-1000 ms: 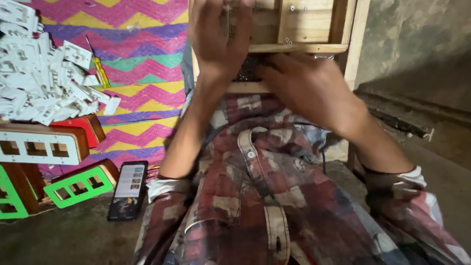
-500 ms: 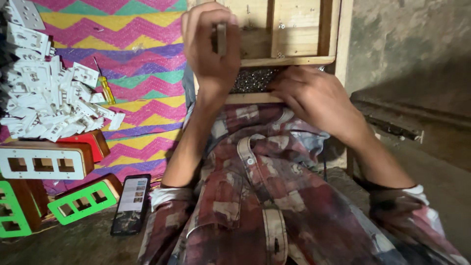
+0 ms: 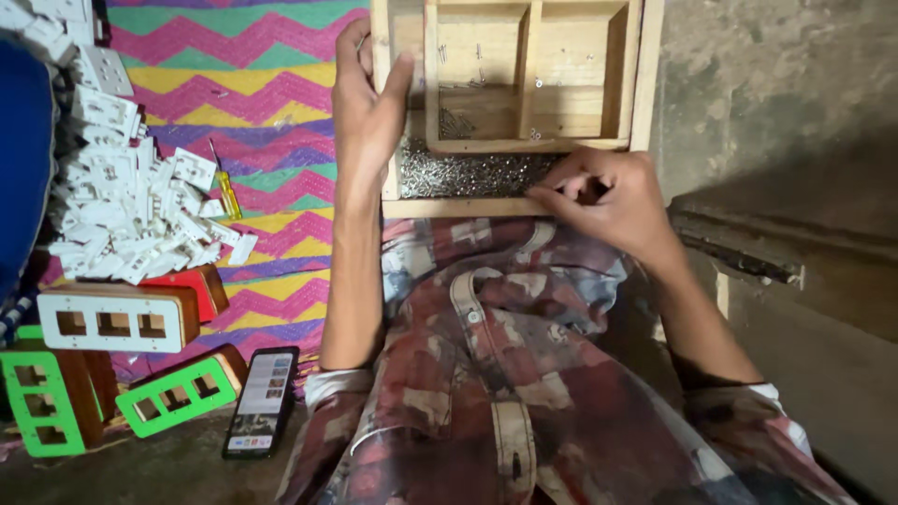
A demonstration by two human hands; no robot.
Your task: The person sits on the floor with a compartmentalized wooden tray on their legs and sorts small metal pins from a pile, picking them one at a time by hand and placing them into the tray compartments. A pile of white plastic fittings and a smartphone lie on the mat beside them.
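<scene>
The wooden tray (image 3: 645, 84) is cut off by the top edge. The right hand (image 3: 608, 201) covers part of the small screws (image 3: 468, 175); whether its curled fingertips (image 3: 547, 194) pinch one cannot be told. The phone (image 3: 261, 402) screen is too small to read.

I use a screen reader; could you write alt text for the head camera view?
A person's right hand pinches into a heap of small screws in a wooden tray, while the left hand grips the tray's left edge. White switch parts lie on a zigzag mat.
</scene>
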